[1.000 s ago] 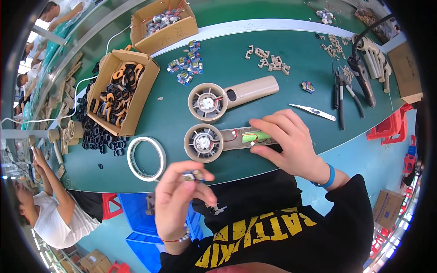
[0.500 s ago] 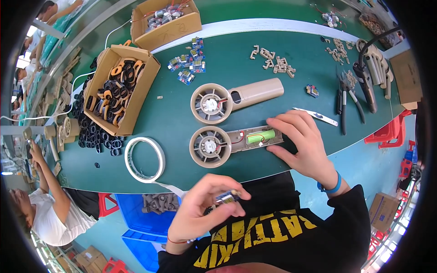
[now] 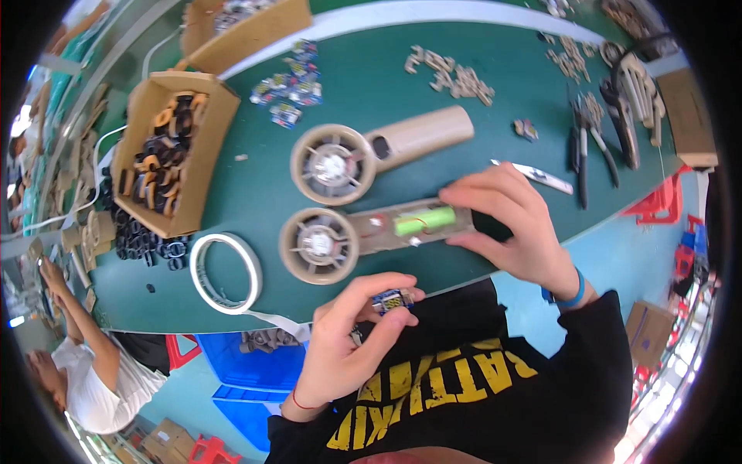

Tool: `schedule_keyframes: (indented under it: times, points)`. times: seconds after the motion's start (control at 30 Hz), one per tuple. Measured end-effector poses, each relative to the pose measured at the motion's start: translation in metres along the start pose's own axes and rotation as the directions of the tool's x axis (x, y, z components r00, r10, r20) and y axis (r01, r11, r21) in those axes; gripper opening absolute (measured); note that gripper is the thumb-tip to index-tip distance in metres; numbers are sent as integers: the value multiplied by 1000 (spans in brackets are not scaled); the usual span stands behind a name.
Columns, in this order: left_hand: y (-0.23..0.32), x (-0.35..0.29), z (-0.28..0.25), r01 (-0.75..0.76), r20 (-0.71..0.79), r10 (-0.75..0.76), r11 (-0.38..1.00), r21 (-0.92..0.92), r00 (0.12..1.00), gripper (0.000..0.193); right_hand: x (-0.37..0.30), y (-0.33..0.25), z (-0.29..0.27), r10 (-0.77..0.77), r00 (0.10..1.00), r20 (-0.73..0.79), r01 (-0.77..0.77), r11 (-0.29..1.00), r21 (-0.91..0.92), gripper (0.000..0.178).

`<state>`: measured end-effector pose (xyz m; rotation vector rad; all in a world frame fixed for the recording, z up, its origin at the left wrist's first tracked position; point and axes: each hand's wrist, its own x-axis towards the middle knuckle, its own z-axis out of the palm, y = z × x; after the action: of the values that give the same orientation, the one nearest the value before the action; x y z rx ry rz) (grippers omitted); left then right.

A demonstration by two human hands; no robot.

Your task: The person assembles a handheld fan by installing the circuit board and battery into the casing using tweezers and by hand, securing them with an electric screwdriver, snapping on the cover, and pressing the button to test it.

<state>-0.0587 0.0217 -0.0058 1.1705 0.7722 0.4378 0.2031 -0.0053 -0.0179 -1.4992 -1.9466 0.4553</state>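
Near the lower middle of the frame, the left hand (image 3: 352,340) pinches a small blue circuit board (image 3: 392,300) between thumb and fingers, just below the table edge. At centre right, the right hand (image 3: 506,220) has thumb and fingers parted around the handle end of an open tan fan housing (image 3: 371,244); slight blur makes it hard to tell whether they grip it. This housing lies at the frame's centre, a green battery (image 3: 425,221) inside its handle. Just above lies a second tan fan (image 3: 421,139). White tweezers (image 3: 545,177) lie right of centre, and a white tape roll (image 3: 256,271) left.
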Motion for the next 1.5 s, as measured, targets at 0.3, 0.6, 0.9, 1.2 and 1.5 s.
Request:
schedule_keyframes:
  times: [0.3,0.6,0.9,1.2,1.5]
  points:
    - [0,3,4,-229,-301,249,968,100,921,31,11,13,14,-18,992,-126,46,974,221,59]
    - [-13,9,12,-274,-352,327,942,192,877,36,-10,15,16,32,991,-133,-26,999,45,45]
    - [-13,4,13,-287,-373,353,932,221,858,35,0,16,24,-34,989,-146,20,995,-99,14]
    - [0,2,16,-81,-303,175,951,300,937,32,-10,19,3,-1,988,-153,-34,972,-230,10]
    - [-6,5,14,-79,-300,223,901,426,928,35,-10,7,-4,33,981,-193,-55,993,-107,18]
